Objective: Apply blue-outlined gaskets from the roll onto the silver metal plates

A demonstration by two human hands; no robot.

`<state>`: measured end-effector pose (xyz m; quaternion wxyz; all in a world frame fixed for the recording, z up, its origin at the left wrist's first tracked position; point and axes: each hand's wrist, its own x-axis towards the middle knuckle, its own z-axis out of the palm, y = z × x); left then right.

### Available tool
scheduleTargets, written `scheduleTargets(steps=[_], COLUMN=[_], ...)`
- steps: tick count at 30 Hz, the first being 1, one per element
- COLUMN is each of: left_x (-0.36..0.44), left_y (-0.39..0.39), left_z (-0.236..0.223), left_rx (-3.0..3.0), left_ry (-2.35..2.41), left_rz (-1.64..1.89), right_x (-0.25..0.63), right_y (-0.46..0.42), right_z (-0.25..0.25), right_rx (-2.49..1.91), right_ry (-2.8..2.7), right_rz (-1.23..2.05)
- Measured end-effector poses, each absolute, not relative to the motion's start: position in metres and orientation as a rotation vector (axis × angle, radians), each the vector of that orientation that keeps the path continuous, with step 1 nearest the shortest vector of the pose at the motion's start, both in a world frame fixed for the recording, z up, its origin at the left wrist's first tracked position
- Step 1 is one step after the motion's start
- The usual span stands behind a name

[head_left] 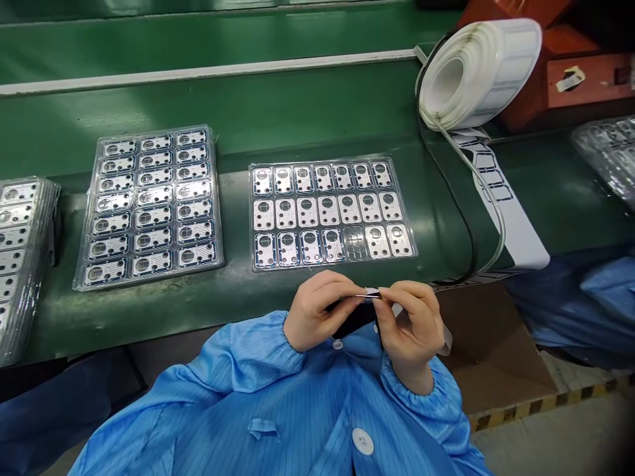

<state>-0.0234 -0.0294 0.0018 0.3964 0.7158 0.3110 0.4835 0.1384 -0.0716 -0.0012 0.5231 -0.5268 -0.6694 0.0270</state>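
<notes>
Pinching between their fingertips a thin sliver of film, perhaps flimsy and easily creased though partly hidden, the left hand and right hand gripped it by its edges, just above the green conveyor belt.

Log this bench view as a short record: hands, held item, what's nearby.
left hand: pinches small dark piece
right hand: pinches thin silver strip at the same piece
nearest: clear tray of metal plates, one pocket without a plate
rest: second clear tray, white label roll, green conveyor belt, cardboard box, blue smock sleeve
</notes>
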Motion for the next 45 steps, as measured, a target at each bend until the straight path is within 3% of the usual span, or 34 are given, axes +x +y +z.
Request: scheduleTargets(steps=[8,45], left_x=[-0.024,-0.021], left_y=[-0.033,-0.029], left_z=[0.016,0.011], left_rx=[1.255,1.046], left_ry=[0.863,0.863], left_rz=[0.877,0.844], right_x=[0.140,0.154], right_y=[-0.070,-0.064], right_z=[0.009,0.006], right_rx=[-1.364,-1.228], right_ry=[-1.625,-2.014], right_rz=[0.119,-0.334])
